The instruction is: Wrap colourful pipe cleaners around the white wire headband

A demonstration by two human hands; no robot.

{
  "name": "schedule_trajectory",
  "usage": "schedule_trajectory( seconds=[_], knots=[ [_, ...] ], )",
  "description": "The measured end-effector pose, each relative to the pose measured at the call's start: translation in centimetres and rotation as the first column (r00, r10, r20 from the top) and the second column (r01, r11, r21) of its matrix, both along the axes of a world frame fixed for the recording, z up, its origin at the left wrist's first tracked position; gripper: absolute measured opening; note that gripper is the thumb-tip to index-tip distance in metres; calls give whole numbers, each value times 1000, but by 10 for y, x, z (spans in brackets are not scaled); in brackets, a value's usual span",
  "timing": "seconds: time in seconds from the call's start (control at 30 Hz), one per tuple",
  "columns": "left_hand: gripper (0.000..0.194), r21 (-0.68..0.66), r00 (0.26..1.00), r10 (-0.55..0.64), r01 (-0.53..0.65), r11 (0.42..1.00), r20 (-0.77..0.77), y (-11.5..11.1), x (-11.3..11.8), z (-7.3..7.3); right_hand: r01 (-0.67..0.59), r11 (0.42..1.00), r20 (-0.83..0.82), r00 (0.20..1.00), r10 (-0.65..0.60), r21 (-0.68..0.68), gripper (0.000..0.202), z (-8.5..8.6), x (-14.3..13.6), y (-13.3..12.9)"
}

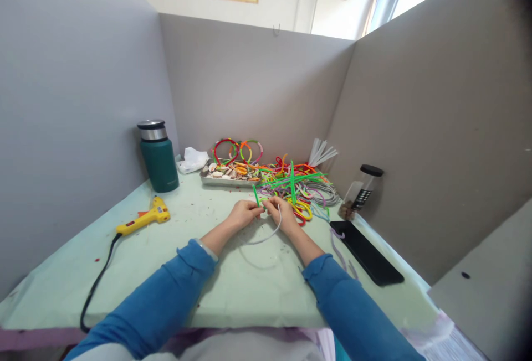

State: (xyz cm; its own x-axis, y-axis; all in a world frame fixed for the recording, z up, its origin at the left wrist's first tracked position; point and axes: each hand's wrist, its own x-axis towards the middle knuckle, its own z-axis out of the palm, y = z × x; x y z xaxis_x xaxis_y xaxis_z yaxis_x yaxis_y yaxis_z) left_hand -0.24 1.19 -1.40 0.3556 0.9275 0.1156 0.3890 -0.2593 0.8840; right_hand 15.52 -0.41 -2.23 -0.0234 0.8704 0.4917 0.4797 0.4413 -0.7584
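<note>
Over the middle of the table, my left hand (pixel 241 215) and my right hand (pixel 282 215) meet, fingertips nearly touching. Pinched in the left fingers is a green pipe cleaner (pixel 255 195), its end sticking up. A pale grey cord (pixel 271 236) bends down from the right hand's fingers and curves left above the tabletop. Where cord and pipe cleaner meet, the fingers hide them. Just beyond my right hand lies a tangled pile of coloured pipe cleaners (pixel 292 181), with yellow and red loops (pixel 303 211) at its near edge.
A yellow glue gun (pixel 145 218) with a black cable and a green flask (pixel 158 159) stand left. Behind are a metal tray (pixel 230 182) of shells, coloured rings (pixel 226 150) and white sticks (pixel 322 153). Rightward lie a black slab (pixel 369 253) and a tilted clear jar (pixel 361 194). Partitions surround the table.
</note>
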Motion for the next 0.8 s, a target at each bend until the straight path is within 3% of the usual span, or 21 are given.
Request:
schedule_trajectory(
  seconds=[0.3, 0.8],
  knots=[
    [34, -157, 987, -65, 88, 984, 148, -4, 1, -2, -60, 998, -76, 995, 59, -10, 28, -4, 1, 5],
    [30, -224, 971, 22, 33, 974, 237, -1, 0, 1, -112, 993, -81, 991, 109, -38, 28, -4, -2, 3]
  ],
)
